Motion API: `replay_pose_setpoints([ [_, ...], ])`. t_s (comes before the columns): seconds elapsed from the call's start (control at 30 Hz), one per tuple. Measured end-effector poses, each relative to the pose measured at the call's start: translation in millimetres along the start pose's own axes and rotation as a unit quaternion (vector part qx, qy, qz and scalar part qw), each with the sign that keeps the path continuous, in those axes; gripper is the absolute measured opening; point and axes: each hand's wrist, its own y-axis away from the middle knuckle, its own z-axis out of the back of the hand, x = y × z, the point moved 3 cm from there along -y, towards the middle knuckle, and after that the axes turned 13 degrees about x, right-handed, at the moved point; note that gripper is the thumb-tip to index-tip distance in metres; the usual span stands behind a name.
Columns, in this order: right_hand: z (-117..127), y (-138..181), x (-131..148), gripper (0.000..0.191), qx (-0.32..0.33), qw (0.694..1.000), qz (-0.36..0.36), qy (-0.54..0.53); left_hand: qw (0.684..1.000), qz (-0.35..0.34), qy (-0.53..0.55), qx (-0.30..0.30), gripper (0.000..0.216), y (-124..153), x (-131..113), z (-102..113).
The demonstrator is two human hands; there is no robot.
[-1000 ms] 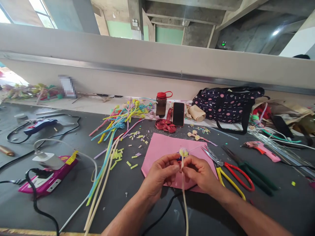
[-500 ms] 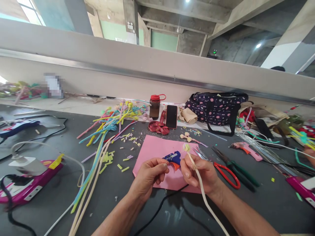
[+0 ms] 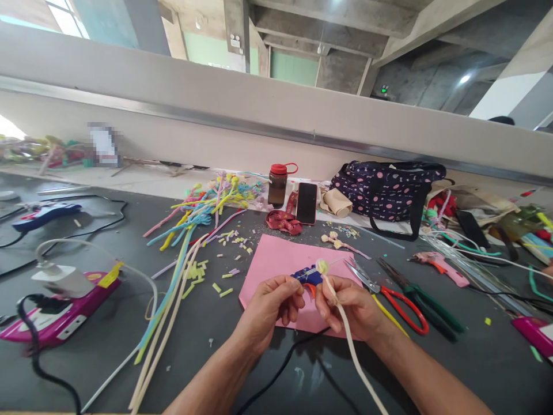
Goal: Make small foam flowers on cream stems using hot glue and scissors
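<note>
My right hand (image 3: 352, 305) pinches a long cream fuzzy stem (image 3: 353, 349) just below the small pale yellow and white bud (image 3: 322, 266) at its tip. The stem's lower end runs down out of view. To its left, my left hand (image 3: 274, 305) is closed with thumb and forefinger pressed together; anything between them is too small to make out. Both hands hover over a pink sheet (image 3: 270, 256). Behind the fingers lies a blue glue gun (image 3: 306, 274) with an orange trigger, partly covered. A yellow stem (image 3: 391, 315) shows beside my right wrist.
Right of the sheet lie red-handled scissors (image 3: 406, 308), green-handled pliers (image 3: 432, 305) and a pink glue gun (image 3: 443, 268). Several colourful stems (image 3: 203, 213) and cut pieces (image 3: 196, 271) spread leftward. A bottle (image 3: 277, 187), phone (image 3: 306, 203) and bag (image 3: 384, 196) stand behind. A power strip (image 3: 82, 311) sits left.
The view has shifted slightly, so the table's things appear further right. My right hand has brought the bud left and a little lower, closer to my left hand. The yellow stem has come into sight.
</note>
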Motion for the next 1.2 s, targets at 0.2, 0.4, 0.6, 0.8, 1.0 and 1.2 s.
replay_pose_setpoints([
  [0.2, -3.6, -0.4, -8.1, 0.013, 0.010, 1.000, -0.022, 0.000, 1.000, -0.011, -0.002, 0.014, 0.022, 0.1, 4.6, -3.2],
  [0.4, -5.6, -3.5, -18.7, 0.014, 0.006, 0.998, -0.059, -0.007, 0.998, 0.001, 0.046, 0.041, 0.021, -1.9, 9.8, -6.0],
  [0.6, -7.1, -7.3, -25.2, 0.018, -0.020, 0.997, -0.070, 0.006, 0.997, -0.003, 0.080, 0.017, 0.017, -1.8, 12.3, -5.8],
  [0.8, -8.0, -8.1, -25.3, 0.022, -0.037, 0.997, -0.070, 0.023, 0.998, -0.041, 0.048, 0.014, 0.015, 0.0, 9.3, -7.2],
  [1.0, -7.4, -5.7, -25.3, 0.021, -0.070, 0.993, -0.073, 0.056, 0.999, -0.040, 0.027, 0.006, 0.024, -1.1, 9.7, -5.7],
  [1.2, -10.0, -3.4, -23.9, 0.022, -0.100, 0.978, -0.075, 0.164, 0.998, -0.059, 0.000, -0.031, 0.025, -1.7, 6.6, -0.2],
])
